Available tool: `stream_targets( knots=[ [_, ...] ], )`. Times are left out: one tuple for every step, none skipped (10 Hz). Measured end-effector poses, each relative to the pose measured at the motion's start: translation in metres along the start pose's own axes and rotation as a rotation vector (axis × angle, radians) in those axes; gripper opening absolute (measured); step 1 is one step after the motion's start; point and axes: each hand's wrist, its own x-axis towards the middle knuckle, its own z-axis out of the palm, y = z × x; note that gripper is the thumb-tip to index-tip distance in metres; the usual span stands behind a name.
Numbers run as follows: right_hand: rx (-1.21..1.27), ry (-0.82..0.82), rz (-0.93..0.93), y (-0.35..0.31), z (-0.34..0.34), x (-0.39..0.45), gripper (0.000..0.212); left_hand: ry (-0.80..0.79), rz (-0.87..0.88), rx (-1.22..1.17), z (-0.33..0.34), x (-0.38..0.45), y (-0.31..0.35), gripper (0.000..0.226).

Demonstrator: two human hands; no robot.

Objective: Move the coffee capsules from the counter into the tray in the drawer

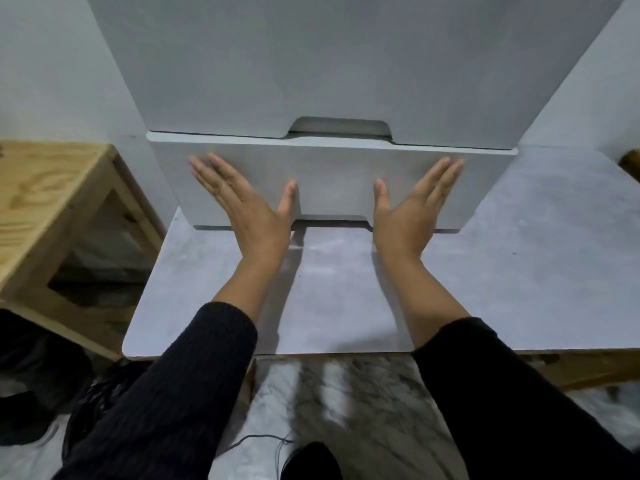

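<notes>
A white drawer (332,174) sticks out slightly from the white cabinet, below another white drawer front (346,64). My left hand (246,202) lies flat on the left half of the lower drawer's front, fingers straight and spread. On the right half my right hand (412,206) presses the same way. The drawer's inside is hidden. No coffee capsules and no tray are in sight.
A pale grey counter (346,299) runs under the drawer, with its front edge near my forearms. A wooden stool or side table (52,209) stands at the left. Marbled floor (346,410), a thin cable (263,439) and dark bags (104,393) lie below.
</notes>
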Motion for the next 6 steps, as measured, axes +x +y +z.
stream_targets(
  knots=[
    [-0.049,-0.041,0.013,0.0,0.001,0.005,0.089,-0.043,-0.031,-0.002,0.001,0.006,0.002,0.111],
    [-0.097,-0.071,0.02,-0.003,-0.004,0.006,0.083,-0.072,-0.061,0.048,-0.003,0.008,0.008,0.107],
    [-0.118,-0.143,0.025,-0.004,-0.023,0.005,0.071,-0.164,-0.103,0.066,-0.017,-0.004,0.013,0.095],
    [-0.08,-0.246,-0.024,0.003,-0.048,-0.01,0.049,-0.297,-0.073,0.052,-0.037,-0.039,0.013,0.073],
    [-0.07,-0.439,-0.119,0.019,-0.084,-0.04,0.033,-0.399,-0.073,-0.034,-0.061,-0.089,0.015,0.056],
    [-0.03,-0.569,-0.12,0.032,-0.132,-0.092,0.033,-0.534,-0.175,-0.132,-0.096,-0.149,0.027,0.051]
  ],
)
